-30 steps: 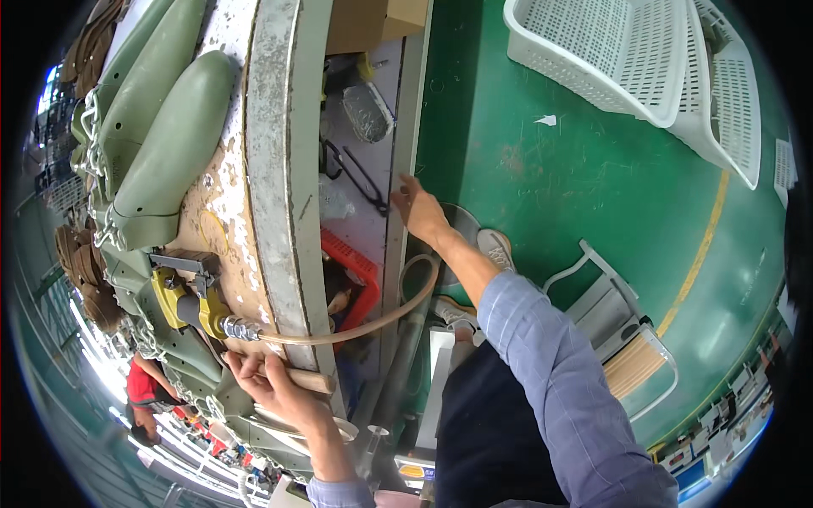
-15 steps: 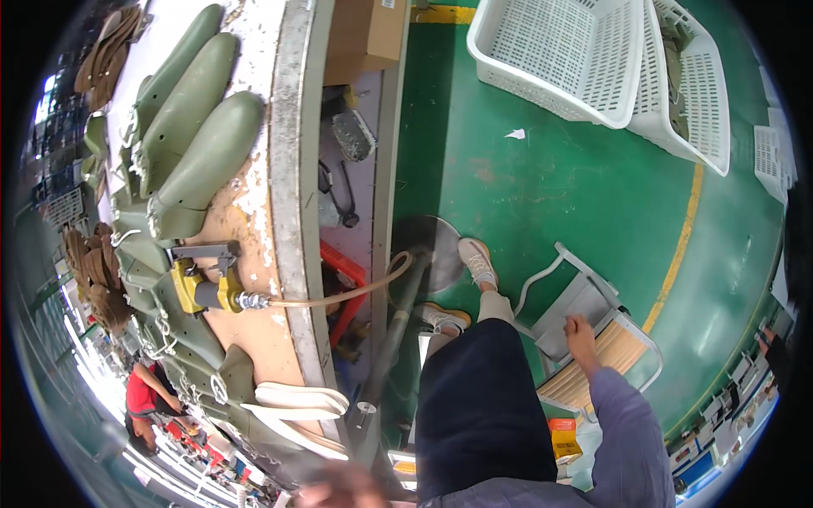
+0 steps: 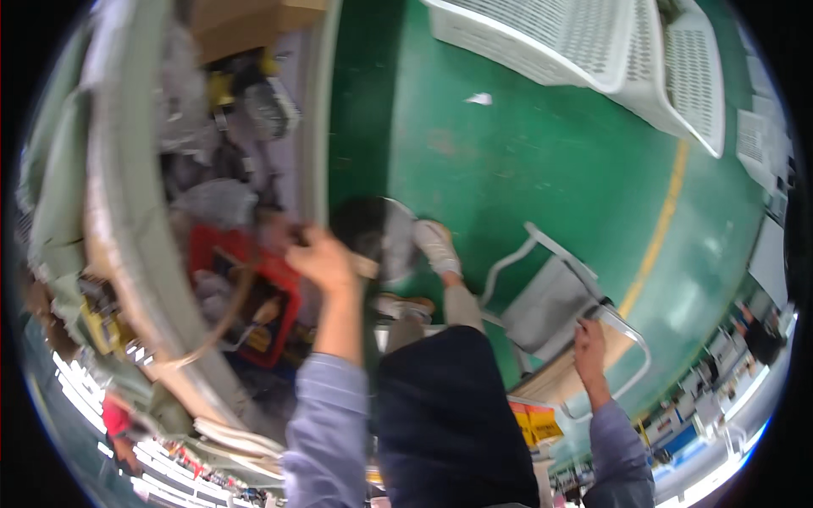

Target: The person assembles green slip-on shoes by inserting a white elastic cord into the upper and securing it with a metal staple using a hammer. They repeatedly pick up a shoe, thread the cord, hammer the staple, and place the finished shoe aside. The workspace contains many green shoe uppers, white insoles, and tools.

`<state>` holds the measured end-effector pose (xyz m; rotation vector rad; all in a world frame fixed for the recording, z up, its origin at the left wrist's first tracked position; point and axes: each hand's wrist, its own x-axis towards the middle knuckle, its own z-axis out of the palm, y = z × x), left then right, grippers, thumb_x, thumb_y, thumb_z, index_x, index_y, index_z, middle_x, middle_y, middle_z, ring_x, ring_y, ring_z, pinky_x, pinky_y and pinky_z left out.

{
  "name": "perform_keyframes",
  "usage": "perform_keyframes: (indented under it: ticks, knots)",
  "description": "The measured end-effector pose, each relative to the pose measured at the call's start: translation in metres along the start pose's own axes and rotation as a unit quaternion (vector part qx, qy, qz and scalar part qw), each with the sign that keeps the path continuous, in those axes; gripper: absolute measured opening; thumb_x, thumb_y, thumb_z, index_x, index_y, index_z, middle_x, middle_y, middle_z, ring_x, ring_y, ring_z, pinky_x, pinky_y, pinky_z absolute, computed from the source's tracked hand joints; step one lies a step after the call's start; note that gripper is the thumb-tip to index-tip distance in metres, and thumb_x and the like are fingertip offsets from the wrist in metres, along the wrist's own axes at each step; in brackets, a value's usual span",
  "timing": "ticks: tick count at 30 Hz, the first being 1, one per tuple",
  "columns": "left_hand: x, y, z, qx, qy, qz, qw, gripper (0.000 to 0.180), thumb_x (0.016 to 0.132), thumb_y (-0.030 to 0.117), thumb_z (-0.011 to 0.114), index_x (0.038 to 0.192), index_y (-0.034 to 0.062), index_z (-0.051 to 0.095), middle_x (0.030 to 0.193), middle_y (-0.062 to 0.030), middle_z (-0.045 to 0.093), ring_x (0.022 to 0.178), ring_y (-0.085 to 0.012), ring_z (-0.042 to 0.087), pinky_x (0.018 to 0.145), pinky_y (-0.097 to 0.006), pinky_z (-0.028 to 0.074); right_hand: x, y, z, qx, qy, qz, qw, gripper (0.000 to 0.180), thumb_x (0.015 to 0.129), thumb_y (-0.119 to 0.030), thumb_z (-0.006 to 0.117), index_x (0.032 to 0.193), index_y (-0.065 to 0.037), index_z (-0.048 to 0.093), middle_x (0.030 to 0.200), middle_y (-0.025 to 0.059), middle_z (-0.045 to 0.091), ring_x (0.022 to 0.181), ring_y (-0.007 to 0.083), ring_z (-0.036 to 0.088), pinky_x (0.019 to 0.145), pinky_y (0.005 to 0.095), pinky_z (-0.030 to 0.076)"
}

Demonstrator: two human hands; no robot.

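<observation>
My left hand (image 3: 326, 261) reaches left into the shelf under the bench, its thumb and fingers parted with no object visible in them. Beside it on that shelf stands a red bin (image 3: 292, 311) with several items inside, blurred. A hose (image 3: 230, 317) curves down across the front of the bin from the bench edge. My right hand (image 3: 591, 349) hangs loosely curled above the metal-framed chair (image 3: 550, 317), and nothing shows in its fingers. On the bench, a yellow air tool (image 3: 100, 315) and green moulded leg-shaped forms (image 3: 61, 186) appear at the far left, smeared.
White perforated baskets (image 3: 542, 51) stand on the green floor (image 3: 508, 169) at the far right. A cardboard box (image 3: 241, 25) and clear plastic bags (image 3: 182, 102) fill the upper shelf. A yellow-orange box (image 3: 538, 423) lies by the chair. My feet rest beside a round base (image 3: 398, 241).
My left hand has moved from the bench's near end forward to the shelf beneath. The view has shifted left-to-right, showing more of the under-shelf and red bin. My right hand stays over the chair.
</observation>
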<state>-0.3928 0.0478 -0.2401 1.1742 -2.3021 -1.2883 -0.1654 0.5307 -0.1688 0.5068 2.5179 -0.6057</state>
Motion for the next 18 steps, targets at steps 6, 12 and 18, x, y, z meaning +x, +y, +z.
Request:
perform_keyframes:
  ticks: [6,12,18]
  knots:
    - [-0.018,-0.03,-0.033,0.034,-0.118,-0.09,0.988,0.064,0.099,0.012,0.061,0.15,-0.0147,0.035,0.153,-0.0261,0.044,0.134,-0.0346,0.05,0.116,-0.039,0.037,0.059,0.022,-0.007,-0.225,0.09,-0.042,0.969,0.022,0.094,-0.019,0.065,0.111,-0.006,0.069,0.126,0.0162,0.063,0.118,0.0376,0.058,0.099,0.0488,0.045]
    - [-0.17,0.027,-0.114,-0.073,-0.397,-0.171,0.899,0.041,0.099,0.002,0.063,0.139,0.0,0.053,0.13,-0.0127,0.064,0.122,-0.019,0.061,0.104,-0.033,0.049,0.084,0.095,0.001,-0.31,-0.226,0.013,0.923,0.039,0.095,-0.043,0.063,0.087,-0.009,0.08,0.09,0.0209,0.072,0.094,0.0397,0.068,0.087,0.0509,0.054]
    - [-0.198,0.004,-0.211,-0.068,-0.347,-0.311,0.882,0.065,0.1,0.001,0.063,0.157,0.0095,0.032,0.148,-0.0171,0.052,0.128,-0.0249,0.059,0.104,-0.036,0.049,0.101,0.053,0.017,-0.25,-0.222,0.032,0.942,0.035,0.091,-0.036,0.069,0.085,-0.002,0.077,0.094,0.0257,0.073,0.097,0.0405,0.071,0.092,0.0473,0.055]
